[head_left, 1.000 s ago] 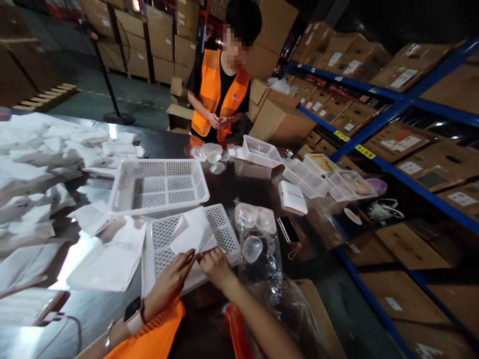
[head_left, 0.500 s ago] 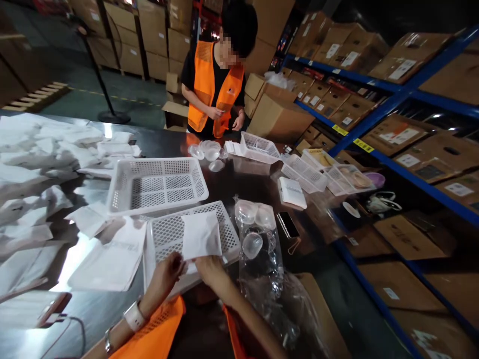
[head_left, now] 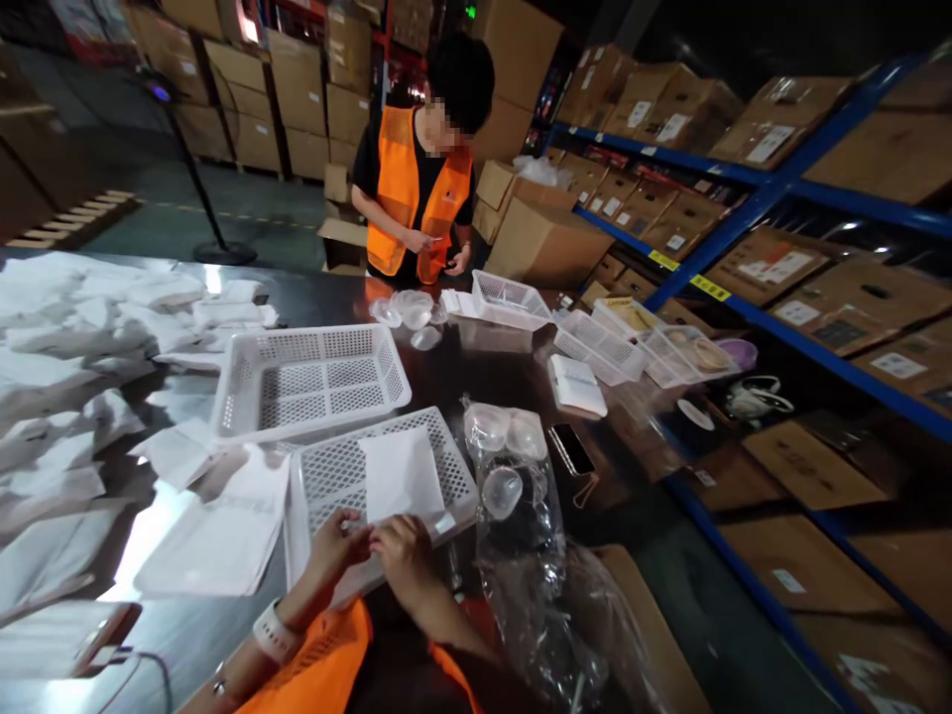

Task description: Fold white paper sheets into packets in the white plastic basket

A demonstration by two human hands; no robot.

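Note:
My left hand (head_left: 338, 543) and my right hand (head_left: 406, 557) meet over the near edge of a white plastic basket (head_left: 327, 476), fingers pinched together. Whatever lies between the fingertips is too small or hidden to make out. Just beyond my hands, a flat white packet (head_left: 403, 471) rests on the basket's mesh face, and my right hand is close to its lower edge. To the right is a clear plastic bag (head_left: 554, 535) with several clear rounded cups (head_left: 501, 493) on and in it.
Another white basket (head_left: 312, 382) stands behind. White pouches (head_left: 66, 337) pile up on the left, beside a stack of flat white bags (head_left: 219, 535). A phone (head_left: 572, 449) and a white stack (head_left: 577, 385) lie right. A co-worker in an orange vest (head_left: 402, 193) stands across the table.
My right hand has come off the packet's lower edge and moved left to my left hand, where the fingertips now meet. The packet stays on the basket.

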